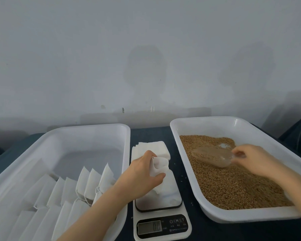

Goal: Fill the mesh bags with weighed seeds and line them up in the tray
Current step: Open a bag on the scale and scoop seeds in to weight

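- The fingers (150, 154) of the left hand (142, 176) and its thumb are pinching the rim of an empty mesh bag (161, 165), holding its mouth open just over the platform of the kitchen scale (162, 223).
- That bag is looking feather-light and limp to me. It is folding wherever it is not supported, so the rim is the sensible place to grip, with two points spread apart to keep the opening wide.
- The fingers (240, 151) of the right hand (255, 160) are closing round the short handle of a clear plastic scoop (214, 158), whose bowl is lying in the seeds (233, 186).
- The scoop is looking stiff and smooth. I would guess a loaded bowl is going to pull downward at the front, so a firm grip on the handle is wise.
- The seeds are small, loose and free-running, so they are likely to spill if the scoop tips on the way across.
- The seed tray (207, 119) is sitting on the right of the scale.
- On the left, the bag tray (76, 130) is holding filled bags (94, 180) leaning in rows.
- A stack of empty bags (153, 147) is lying just behind the scale.
- A few stray grains are lying on the dark table (179, 171).
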Demonstrator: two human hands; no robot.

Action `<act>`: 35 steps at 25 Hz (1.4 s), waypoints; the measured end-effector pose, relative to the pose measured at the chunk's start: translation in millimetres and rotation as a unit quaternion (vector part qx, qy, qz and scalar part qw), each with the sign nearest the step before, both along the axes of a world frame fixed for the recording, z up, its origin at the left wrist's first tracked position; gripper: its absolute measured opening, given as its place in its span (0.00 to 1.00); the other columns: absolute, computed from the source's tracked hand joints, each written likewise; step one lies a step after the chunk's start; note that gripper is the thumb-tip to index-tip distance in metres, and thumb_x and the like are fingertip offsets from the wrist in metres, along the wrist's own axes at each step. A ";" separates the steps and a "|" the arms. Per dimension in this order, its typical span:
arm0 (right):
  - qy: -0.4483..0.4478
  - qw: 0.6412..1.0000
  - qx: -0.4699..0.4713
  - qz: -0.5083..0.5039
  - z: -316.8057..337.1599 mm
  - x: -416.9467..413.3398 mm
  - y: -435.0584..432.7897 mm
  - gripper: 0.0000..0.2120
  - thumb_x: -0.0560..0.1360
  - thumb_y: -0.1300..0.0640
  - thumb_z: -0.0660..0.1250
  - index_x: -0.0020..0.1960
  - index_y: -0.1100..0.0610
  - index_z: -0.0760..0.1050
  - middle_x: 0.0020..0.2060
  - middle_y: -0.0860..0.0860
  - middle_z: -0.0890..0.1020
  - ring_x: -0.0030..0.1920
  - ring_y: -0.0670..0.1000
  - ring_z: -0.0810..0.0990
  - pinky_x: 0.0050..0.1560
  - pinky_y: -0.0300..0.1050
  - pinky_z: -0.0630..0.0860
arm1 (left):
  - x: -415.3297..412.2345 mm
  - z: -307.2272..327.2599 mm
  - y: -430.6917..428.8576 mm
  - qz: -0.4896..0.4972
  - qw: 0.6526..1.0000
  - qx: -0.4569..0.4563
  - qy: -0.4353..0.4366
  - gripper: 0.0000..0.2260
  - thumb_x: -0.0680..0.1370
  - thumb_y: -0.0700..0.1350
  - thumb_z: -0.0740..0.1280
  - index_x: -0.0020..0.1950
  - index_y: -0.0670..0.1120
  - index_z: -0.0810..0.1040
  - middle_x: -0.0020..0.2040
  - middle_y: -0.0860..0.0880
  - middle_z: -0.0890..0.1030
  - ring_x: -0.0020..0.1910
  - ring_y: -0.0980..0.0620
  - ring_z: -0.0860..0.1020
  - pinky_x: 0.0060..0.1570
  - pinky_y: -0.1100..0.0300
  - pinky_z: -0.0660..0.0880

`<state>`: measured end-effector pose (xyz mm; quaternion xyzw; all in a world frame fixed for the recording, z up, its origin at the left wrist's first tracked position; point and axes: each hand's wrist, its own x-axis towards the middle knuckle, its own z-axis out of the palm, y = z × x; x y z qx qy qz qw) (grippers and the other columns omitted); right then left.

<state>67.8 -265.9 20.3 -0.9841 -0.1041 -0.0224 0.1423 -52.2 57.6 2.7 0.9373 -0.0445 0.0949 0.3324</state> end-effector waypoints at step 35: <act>-0.075 0.974 0.089 0.196 66.9 -40.4 55.9 0.13 0.72 0.56 0.70 0.55 0.45 0.80 0.48 0.36 0.78 0.50 0.39 0.77 0.64 0.55 0.68 | -0.9 14.9 1.2 -0.027 0.995 -0.084 0.041 0.07 0.80 0.50 0.63 0.55 0.54 0.66 0.45 0.58 0.73 0.43 0.60 0.73 0.37 0.76 0.68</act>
